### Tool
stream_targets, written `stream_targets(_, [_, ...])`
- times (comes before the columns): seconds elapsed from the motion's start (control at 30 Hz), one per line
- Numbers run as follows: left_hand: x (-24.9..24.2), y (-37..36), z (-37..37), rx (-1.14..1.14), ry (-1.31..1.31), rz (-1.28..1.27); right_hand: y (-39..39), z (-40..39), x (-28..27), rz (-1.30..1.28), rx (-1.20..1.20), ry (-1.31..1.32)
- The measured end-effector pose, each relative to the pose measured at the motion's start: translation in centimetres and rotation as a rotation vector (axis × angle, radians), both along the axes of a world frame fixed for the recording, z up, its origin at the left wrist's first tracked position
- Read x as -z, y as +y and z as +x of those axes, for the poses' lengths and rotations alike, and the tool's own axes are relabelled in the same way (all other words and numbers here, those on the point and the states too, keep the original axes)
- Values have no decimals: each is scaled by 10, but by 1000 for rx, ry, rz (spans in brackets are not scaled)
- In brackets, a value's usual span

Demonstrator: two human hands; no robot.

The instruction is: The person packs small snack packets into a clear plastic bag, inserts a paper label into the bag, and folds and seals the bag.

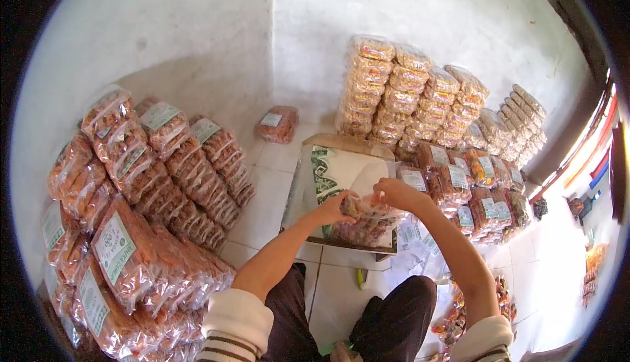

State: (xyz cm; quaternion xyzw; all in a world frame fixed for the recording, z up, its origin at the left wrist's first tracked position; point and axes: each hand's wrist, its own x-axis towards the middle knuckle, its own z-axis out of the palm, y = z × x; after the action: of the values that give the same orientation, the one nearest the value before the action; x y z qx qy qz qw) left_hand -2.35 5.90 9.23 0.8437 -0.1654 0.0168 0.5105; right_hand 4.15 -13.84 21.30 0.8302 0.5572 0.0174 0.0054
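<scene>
A clear plastic bag of small mixed snacks (369,210) is held up over a low table (357,170) with a white and green patterned top. My left hand (333,208) grips the bag's left side, fingers curled around it. At the upper right of the bag, my right hand (398,194) has its fingers pinched together on the plastic near the top. Below the held bag, close to the table's front edge, lies another reddish-brown filled bag (357,233), partly covered by it.
Labelled brown snack packs (141,250) are heaped at my left. Tall stacks of pale snack packs (394,93) stand against the wall. More labelled packs (482,188) sit right of the table, near loose paper labels (415,241). A yellow-green cutter-like object (361,278) is on the tiled floor.
</scene>
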Motion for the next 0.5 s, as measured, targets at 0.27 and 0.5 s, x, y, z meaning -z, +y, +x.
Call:
stream_targets(0.27, [14,-3,4,26,-139,-30,17,-32,-51,381,363,470])
stream_targets(0.5, [14,-3,-2,-52,-127,14,-5,-35,-85,435,220,507])
